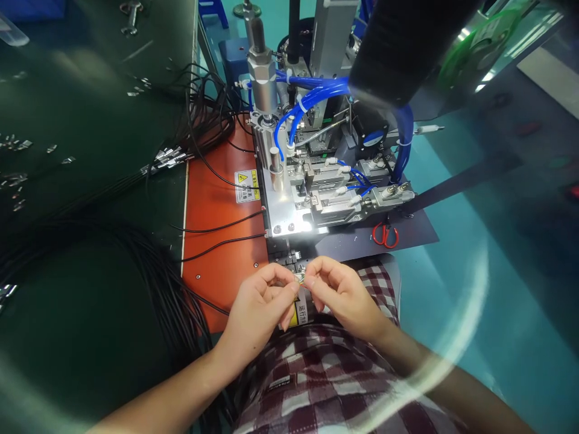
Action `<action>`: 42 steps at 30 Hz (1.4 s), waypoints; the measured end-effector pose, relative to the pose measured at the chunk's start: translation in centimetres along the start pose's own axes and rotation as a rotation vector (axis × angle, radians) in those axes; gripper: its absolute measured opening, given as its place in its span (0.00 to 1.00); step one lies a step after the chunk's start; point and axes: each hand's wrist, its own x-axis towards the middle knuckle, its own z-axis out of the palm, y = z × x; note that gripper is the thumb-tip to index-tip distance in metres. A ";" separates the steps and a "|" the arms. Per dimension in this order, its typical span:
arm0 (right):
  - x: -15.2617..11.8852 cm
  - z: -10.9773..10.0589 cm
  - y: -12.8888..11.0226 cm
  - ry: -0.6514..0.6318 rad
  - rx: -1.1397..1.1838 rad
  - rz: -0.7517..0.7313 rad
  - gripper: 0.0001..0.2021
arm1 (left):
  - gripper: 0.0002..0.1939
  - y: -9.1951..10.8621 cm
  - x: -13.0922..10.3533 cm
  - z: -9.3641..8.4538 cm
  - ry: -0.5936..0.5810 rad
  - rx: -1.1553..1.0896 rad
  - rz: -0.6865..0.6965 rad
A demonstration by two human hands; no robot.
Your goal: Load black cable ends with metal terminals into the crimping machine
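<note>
Close to the front of the machine, both of my hands meet at the fingertips. My left hand is closed in a pinch on thin wire ends, which look whitish with a hint of green and orange. From the right, my right hand pinches the same wires. A black cable runs from the left and disappears behind my left hand; whether it joins these wires is hidden. Just beyond the fingertips stands the machine, with metal blocks and blue air tubes.
Black cables with metal-tipped ends lie across the dark green table and the orange plate. Small metal parts and a wrench rest at the left. Red-handled scissors lie right of the machine.
</note>
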 end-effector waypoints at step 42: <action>4.4 -2.2 1.8 0.079 -0.080 -0.029 0.11 | 0.18 -0.5 2.5 -4.4 0.038 1.147 0.698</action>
